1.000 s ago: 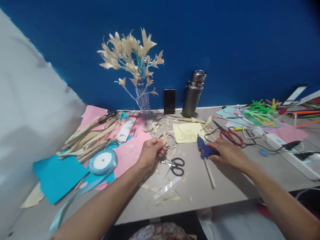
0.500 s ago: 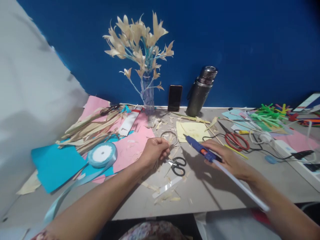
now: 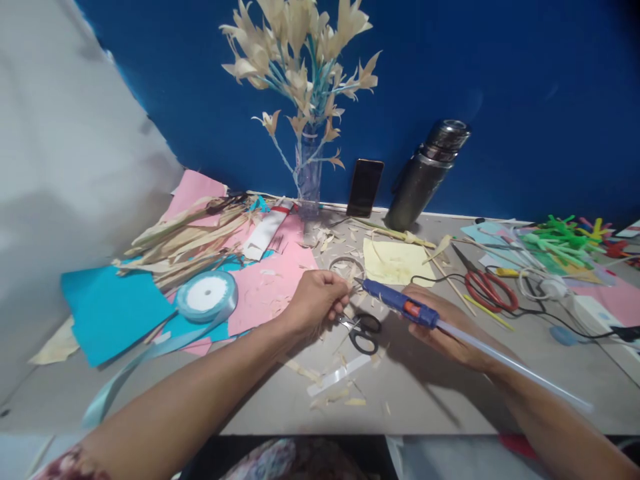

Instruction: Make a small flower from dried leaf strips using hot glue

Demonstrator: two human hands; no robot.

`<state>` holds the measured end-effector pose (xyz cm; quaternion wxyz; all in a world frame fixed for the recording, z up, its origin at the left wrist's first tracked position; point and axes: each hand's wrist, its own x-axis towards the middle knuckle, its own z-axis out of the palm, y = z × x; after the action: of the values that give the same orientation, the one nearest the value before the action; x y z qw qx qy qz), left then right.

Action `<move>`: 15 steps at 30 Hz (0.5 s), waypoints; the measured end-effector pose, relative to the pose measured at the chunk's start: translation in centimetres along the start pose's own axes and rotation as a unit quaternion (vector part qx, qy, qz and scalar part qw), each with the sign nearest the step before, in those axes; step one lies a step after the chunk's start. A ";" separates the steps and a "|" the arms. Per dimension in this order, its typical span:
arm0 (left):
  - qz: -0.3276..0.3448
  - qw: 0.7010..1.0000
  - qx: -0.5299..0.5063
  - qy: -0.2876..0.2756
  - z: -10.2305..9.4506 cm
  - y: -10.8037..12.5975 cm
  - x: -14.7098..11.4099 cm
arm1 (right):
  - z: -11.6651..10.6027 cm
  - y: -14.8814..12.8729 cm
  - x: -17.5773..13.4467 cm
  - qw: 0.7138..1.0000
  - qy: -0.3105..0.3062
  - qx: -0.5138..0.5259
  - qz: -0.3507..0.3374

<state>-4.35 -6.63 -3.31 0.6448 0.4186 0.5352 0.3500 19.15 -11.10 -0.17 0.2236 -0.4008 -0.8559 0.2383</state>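
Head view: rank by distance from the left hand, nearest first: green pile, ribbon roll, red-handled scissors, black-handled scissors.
From the left hand:
1. black-handled scissors, just to its right, toward the near table edge
2. ribbon roll, to its left
3. red-handled scissors, well off to the right
4. green pile, far right, toward the wall

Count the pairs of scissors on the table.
2: the small black-handled metal scissors beside the left hand, and the large red-handled scissors beyond the right hand. Others may be hidden.
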 end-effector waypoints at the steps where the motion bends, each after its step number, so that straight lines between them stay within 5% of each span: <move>1: -0.003 1.000 -0.004 -0.003 0.0 -0.1 0.1 | 0.0 0.1 0.0 1.000 0.001 -0.001 0.001; 15: -0.024 0.997 -0.072 -0.028 0.0 -0.1 0.2 | 0.0 0.0 0.1 1.000 0.000 0.001 0.004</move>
<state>-4.28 -6.46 -3.50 0.6960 0.3679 0.5005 0.3603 19.14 -11.02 -0.15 0.2229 -0.4044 -0.8539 0.2402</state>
